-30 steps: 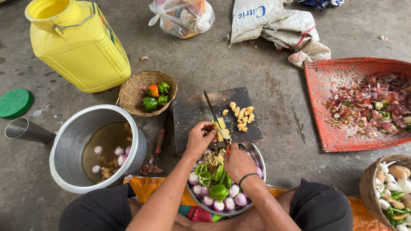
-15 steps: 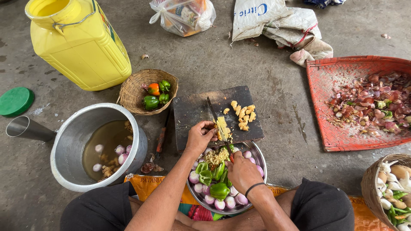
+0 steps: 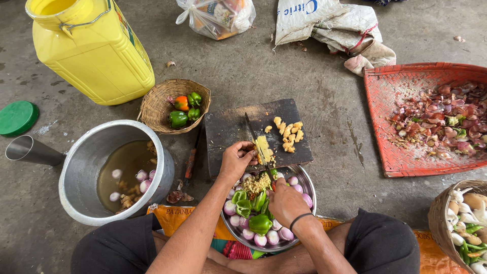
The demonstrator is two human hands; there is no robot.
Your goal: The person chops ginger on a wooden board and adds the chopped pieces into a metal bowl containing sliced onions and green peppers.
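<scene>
A dark wooden cutting board (image 3: pixel 233 127) lies on the concrete floor with a heap of yellow ginger pieces (image 3: pixel 288 133) on it. My right hand (image 3: pixel 285 201) grips a knife (image 3: pixel 255 140) whose blade rests on a pale ginger piece (image 3: pixel 262 147) at the board's near edge. My left hand (image 3: pixel 236 160) pinches that piece beside the blade. Below the board, on my lap, a steel bowl (image 3: pixel 306 183) holds peeled shallots, cut green peppers and minced ginger.
A big steel pot (image 3: pixel 91 152) with water and shallots stands left, a steel cup (image 3: pixel 28 150) and green lid (image 3: pixel 18 117) beyond it. A wicker basket (image 3: pixel 152 109) holds peppers. A yellow jerrycan (image 3: pixel 94 48), red tray (image 3: pixel 385 122) of peelings and another basket (image 3: pixel 441 218) surround me.
The knife blade has shifted slightly across the ginger at the board's near edge, and more minced ginger lies in the bowl. Both hands stay at the same place.
</scene>
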